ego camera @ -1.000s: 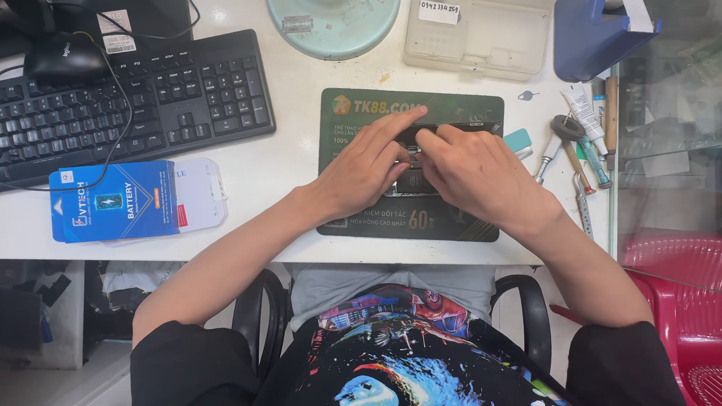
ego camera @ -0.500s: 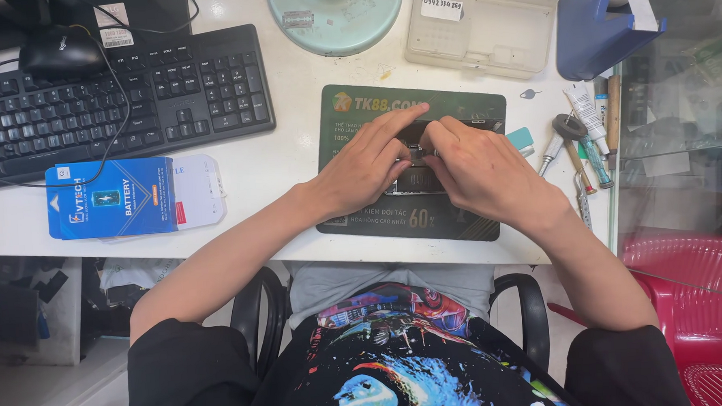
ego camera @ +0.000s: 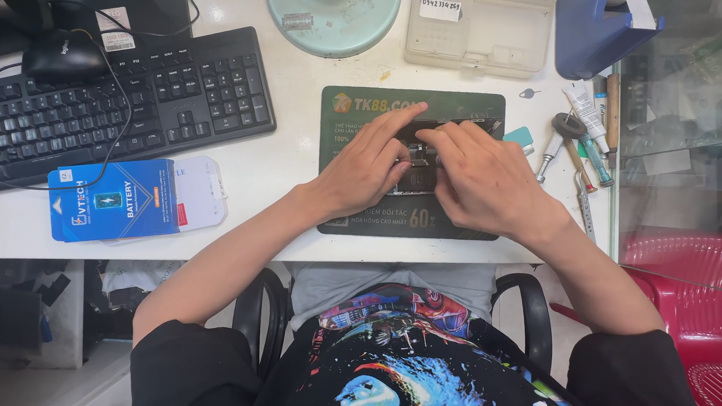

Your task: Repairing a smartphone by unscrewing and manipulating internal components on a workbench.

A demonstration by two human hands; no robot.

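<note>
An opened phone lies on a dark green mat on the white table, mostly hidden under both hands. The left hand presses down on its left part, forefinger stretched flat over the top edge; its grip is loose, fingers resting, clasping nothing. The right hand covers the right part, fingertips bent onto the inside; whether it pinches anything I cannot tell. Right of that hand lie small tools. Left of the left hand sits a blue box, with a black keyboard beyond.
</note>
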